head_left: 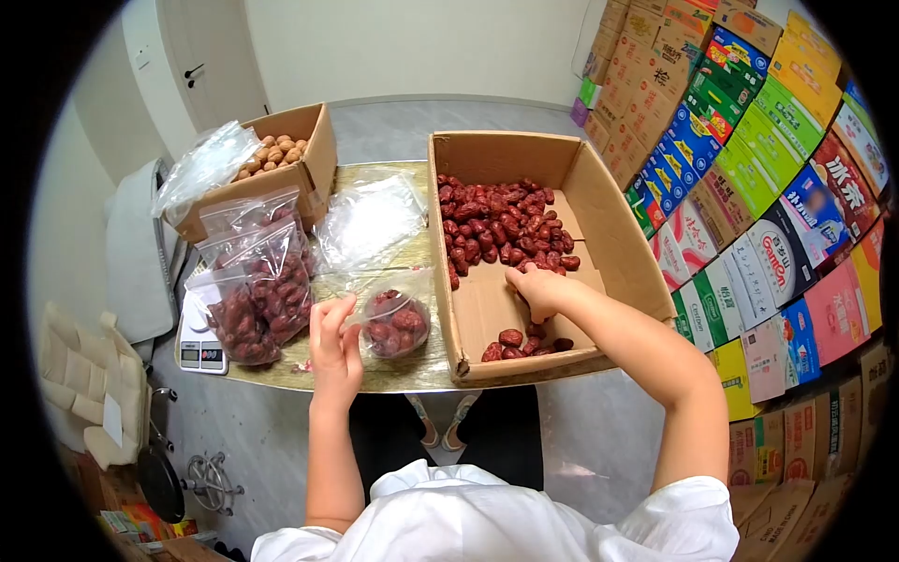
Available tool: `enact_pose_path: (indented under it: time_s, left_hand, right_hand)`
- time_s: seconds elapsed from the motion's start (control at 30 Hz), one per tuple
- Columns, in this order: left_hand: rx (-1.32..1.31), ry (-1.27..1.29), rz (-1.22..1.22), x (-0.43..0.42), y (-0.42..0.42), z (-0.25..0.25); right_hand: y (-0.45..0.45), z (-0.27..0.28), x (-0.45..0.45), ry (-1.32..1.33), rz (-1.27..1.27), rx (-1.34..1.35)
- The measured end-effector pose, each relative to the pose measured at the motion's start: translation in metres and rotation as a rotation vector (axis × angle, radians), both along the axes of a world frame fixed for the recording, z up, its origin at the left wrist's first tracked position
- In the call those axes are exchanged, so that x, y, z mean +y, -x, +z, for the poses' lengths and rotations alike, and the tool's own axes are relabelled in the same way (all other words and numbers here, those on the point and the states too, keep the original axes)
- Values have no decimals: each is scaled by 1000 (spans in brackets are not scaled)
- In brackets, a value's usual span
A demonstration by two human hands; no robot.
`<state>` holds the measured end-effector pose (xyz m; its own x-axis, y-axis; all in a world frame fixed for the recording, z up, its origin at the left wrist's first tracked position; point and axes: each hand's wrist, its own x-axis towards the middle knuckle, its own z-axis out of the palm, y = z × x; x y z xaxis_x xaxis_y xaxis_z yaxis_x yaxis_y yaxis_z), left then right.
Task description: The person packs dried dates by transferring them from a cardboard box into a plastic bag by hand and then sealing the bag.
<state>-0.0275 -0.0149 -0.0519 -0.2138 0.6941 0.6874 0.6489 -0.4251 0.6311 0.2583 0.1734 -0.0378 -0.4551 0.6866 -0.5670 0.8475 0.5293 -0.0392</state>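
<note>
My left hand (335,348) is at the table's front edge, its fingers curled against the left side of a small clear zip bag (397,325) with several dried red dates in it. My right hand (537,292) reaches into a cardboard box (618,272), closed and turned down at the near edge of the pile of red dates (506,223). Its fingertips are mostly hidden, so what lies in them does not show. A smaller group of dates (512,347) lies at the box's near side, below that hand.
Filled zip bags of dates (257,300) stand on the left, beside a kitchen scale (202,351). Behind are a box of walnuts (323,155) with plastic bags on it and a stack of flat clear bags (373,220). Stacked cartons (721,187) line the right side.
</note>
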Motion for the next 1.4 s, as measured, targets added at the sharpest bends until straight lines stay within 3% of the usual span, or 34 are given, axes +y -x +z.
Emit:
enact_pose_path:
  time_s: [0.17, 0.27, 0.4, 0.47, 0.67, 0.8, 1.0, 1.33, 1.4]
  left_hand:
    - [20, -27, -30, -2, 6, -7]
    - [70, -112, -30, 1, 4, -2]
    - [-16, -4, -85, -4, -2, 6]
    - [-89, 144, -66, -6, -6, 13]
    - [-92, 234, -58, -12, -12, 27]
    - [-17, 136, -104, -10, -9, 25]
    - [-128, 101, -40, -12, -15, 31]
    - [-136, 106, 51, -10, -17, 27]
    - [-175, 109, 53, -10, -15, 25]
  right_hand:
    - [5, 26, -2, -9, -83, 202]
    - [-6, 26, 18, -156, -90, 443]
    - [-23, 9, 45, -369, -202, 513]
    - [-29, 4, 54, -345, -185, 483]
    - [-22, -1, 44, -426, -128, 392]
    - [-13, 16, 36, -389, -250, 184]
    - [-10, 33, 27, -247, -227, -99]
    - [-2, 22, 16, -275, -86, -148]
    - [1, 38, 19, -286, -130, -27]
